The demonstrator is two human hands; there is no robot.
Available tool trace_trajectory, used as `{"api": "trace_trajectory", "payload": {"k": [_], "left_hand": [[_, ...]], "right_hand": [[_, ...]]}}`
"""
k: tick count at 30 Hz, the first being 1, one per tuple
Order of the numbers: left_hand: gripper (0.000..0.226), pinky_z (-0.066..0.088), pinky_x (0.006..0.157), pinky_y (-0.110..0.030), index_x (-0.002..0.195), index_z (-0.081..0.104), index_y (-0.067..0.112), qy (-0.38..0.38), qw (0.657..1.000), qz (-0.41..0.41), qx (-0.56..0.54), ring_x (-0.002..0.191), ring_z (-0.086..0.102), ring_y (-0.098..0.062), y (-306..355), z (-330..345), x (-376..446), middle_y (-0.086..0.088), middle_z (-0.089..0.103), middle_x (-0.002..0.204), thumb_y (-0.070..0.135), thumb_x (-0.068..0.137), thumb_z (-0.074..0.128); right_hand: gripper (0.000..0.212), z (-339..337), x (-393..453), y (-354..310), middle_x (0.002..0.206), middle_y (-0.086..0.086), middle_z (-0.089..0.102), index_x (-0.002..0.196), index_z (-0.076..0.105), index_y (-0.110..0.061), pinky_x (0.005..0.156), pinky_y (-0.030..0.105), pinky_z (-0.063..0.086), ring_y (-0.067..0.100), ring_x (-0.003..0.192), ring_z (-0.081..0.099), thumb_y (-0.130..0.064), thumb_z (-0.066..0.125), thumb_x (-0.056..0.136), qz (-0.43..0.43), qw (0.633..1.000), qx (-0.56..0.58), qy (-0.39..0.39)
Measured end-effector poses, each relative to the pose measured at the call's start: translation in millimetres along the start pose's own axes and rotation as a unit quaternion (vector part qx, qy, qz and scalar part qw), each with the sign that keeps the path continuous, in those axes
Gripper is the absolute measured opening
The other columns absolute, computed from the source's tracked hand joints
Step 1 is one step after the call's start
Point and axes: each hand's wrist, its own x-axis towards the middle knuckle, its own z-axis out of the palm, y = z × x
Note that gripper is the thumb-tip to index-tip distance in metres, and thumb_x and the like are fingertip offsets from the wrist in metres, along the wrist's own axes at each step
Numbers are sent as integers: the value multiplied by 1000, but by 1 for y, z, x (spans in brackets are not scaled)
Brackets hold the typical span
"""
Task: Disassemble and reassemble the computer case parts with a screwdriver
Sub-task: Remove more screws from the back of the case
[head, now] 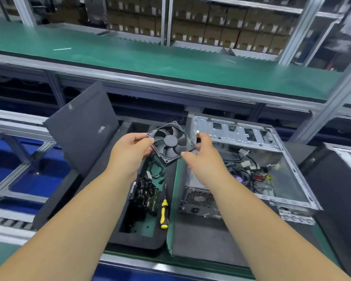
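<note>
Seen from the head camera, a person at an assembly bench holds one black case fan (171, 141) in the air between two bare hands, above a dark foam tray (138, 238) and just left of an open computer case (251, 138). The left hand (130, 151) grips the fan's left corner, thumb and fingers curled round the frame. The right hand (201, 157) pinches the fan's right edge, its fingers bent narrow, with a small white connector (197, 132) showing at the fingertips; whether the hand also holds that connector cannot be told. One yellow-and-black screwdriver (164, 212) lies untouched on the tray's right side, tip pointing away from the person, beside one dark circuit card (145, 196) and a loose coil of black cable (155, 171). The case lies on its side on a grey mat (201, 244), its interior open upward, with a tangle of wires (245, 165) and a perforated power supply grille (200, 198) at the near end. One black side panel (83, 128) leans tilted behind the tray. A second case (340, 179) stands at the right edge. One green conveyor belt (150, 57) runs across the background.
</note>
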Motion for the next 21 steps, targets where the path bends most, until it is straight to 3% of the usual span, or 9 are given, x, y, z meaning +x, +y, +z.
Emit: {"api": "trace_trajectory", "payload": {"k": [2,5,8,10,13,16,18,19,21], "left_hand": [[28,53,71,-21,96,68,20,-17,1000,-4,-1,70,67,-7,0,25,-5,6,72,76,30,70,73],[31,54,72,-23,99,69,16,-25,999,-36,2,76,69,-12,-3,60,-12,-3,74,88,31,72,74],[14,57,75,-25,91,69,13,-48,997,-65,15,83,68,-17,-7,91,-23,-6,71,88,24,84,73],[13,58,71,-22,93,66,10,-71,994,-81,13,83,68,-18,-9,110,-31,-9,70,88,20,86,71],[18,56,66,-20,101,63,7,-103,991,-80,8,81,73,-17,-12,135,-42,-13,73,94,13,86,72],[29,56,73,-22,106,62,14,-130,989,-52,46,88,72,-20,-19,156,-48,-13,64,106,6,82,75],[34,57,82,-29,106,63,22,-147,985,-25,91,96,69,-21,-25,167,-51,-8,58,112,5,80,77],[36,56,86,-32,106,63,27,-149,981,-9,122,99,67,-19,-28,172,-53,-5,58,113,7,79,78],[37,50,84,-25,106,63,36,-144,970,22,196,99,63,-5,-32,180,-57,7,60,108,16,79,80]], "right_hand": [[48,-25,3,9,100,-17,51,141,38,-30,74,38,57,17,85,67,-17,48,96,-1,999,26,34],[25,-64,9,28,91,-2,65,109,58,-32,63,24,55,1,63,66,-15,43,98,8,994,85,67],[19,-98,16,48,81,4,71,95,65,-27,80,50,59,13,66,67,-18,50,99,39,988,138,61],[18,-119,19,60,78,2,71,89,66,-26,87,54,56,15,66,68,-19,53,98,47,985,156,61],[9,-147,20,74,79,5,72,86,67,-24,88,50,56,17,64,68,-27,61,91,59,980,183,59],[7,-172,22,88,87,7,73,88,69,-20,70,35,56,17,68,68,-25,65,91,53,979,185,60],[10,-187,23,96,83,0,74,91,70,-18,62,26,53,13,69,68,-17,62,96,32,982,175,59],[12,-193,23,99,81,-2,74,91,71,-18,60,25,53,12,69,67,-14,60,97,21,983,175,56],[15,-204,24,104,80,-3,71,93,70,-17,62,25,54,10,68,66,-10,59,97,-3,984,172,53]]}}
